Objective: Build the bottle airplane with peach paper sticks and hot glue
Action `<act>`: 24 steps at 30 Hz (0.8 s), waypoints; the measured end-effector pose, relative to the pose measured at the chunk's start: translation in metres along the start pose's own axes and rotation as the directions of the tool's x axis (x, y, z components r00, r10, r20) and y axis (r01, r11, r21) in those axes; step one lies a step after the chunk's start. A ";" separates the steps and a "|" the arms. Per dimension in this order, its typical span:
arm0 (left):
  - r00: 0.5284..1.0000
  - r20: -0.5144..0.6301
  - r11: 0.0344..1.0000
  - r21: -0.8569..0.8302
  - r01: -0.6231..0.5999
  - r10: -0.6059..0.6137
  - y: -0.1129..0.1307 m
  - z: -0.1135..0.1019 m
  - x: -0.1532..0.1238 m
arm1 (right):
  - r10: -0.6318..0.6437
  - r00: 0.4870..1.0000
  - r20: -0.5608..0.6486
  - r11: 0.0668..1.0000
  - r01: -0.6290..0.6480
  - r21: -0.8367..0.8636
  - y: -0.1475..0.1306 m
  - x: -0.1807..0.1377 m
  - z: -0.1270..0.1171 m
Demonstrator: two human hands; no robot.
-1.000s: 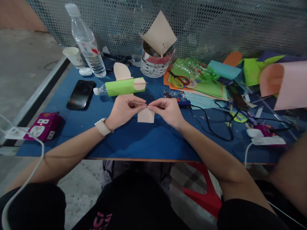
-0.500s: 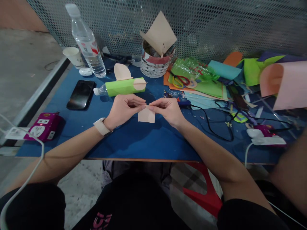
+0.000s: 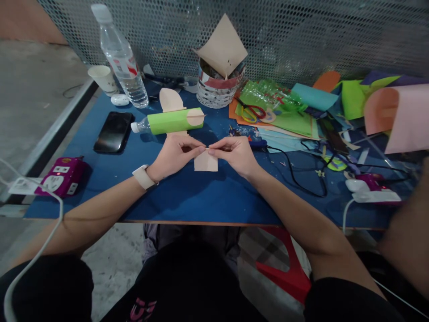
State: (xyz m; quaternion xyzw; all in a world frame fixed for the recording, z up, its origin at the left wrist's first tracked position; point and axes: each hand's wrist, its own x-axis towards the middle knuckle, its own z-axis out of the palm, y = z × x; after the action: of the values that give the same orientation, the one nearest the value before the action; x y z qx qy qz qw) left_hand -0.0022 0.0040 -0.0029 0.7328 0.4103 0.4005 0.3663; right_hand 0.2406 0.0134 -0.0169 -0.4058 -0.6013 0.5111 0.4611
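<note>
A small beige paper piece (image 3: 205, 163) hangs over the blue table (image 3: 187, 197), pinched along its top edge by both hands. My left hand (image 3: 174, 154), with a white watch on the wrist, grips the left corner with closed fingers. My right hand (image 3: 234, 153) pinches the right corner the same way. Just beyond the hands lies a plastic bottle wrapped in green paper (image 3: 170, 120) with beige paper wings and a beige round end.
A black phone (image 3: 113, 132), a water bottle (image 3: 120, 58), a paper cup (image 3: 103, 79) and a purple power strip (image 3: 58, 176) lie left. A woven basket (image 3: 217, 87) with beige paper stands behind. Scissors (image 3: 252, 112), coloured sheets, cables and another person's arm (image 3: 402, 232) fill the right.
Both hands keep pinching the beige paper piece; they have shifted only slightly, and the paper sits a touch higher and further right.
</note>
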 end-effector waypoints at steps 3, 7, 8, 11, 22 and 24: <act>1.000 -0.018 1.000 0.005 -0.003 0.003 -0.001 -0.001 0.000 | 0.007 1.000 0.008 1.000 -0.007 -0.006 0.000 0.000 -0.001; 0.999 -0.033 1.000 0.011 -0.012 0.013 0.000 -0.001 -0.001 | 0.004 1.000 0.010 1.000 -0.004 0.001 0.000 -0.001 -0.001; 0.999 -0.030 1.000 0.020 -0.017 0.018 0.000 0.000 -0.001 | 0.003 1.000 0.009 1.000 -0.003 0.002 -0.001 -0.001 -0.001; 0.998 -0.040 0.997 0.066 -0.047 0.049 0.000 0.000 -0.002 | 0.007 1.000 0.009 1.000 -0.007 0.016 -0.001 0.000 -0.001; 0.987 -0.041 0.978 0.148 -0.147 0.154 -0.004 -0.001 -0.001 | 0.064 0.996 0.058 0.996 -0.068 0.062 -0.002 0.000 0.001; 0.990 -0.035 0.982 0.134 -0.133 0.139 -0.003 -0.001 -0.001 | 0.072 0.995 0.063 0.995 -0.076 0.065 -0.002 0.000 0.001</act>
State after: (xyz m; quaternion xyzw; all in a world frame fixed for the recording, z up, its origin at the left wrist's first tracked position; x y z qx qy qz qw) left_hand -0.0039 0.0047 -0.0055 0.7725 0.3929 0.4129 0.2800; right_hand 0.2398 0.0126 -0.0149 -0.3963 -0.5819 0.5599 0.4369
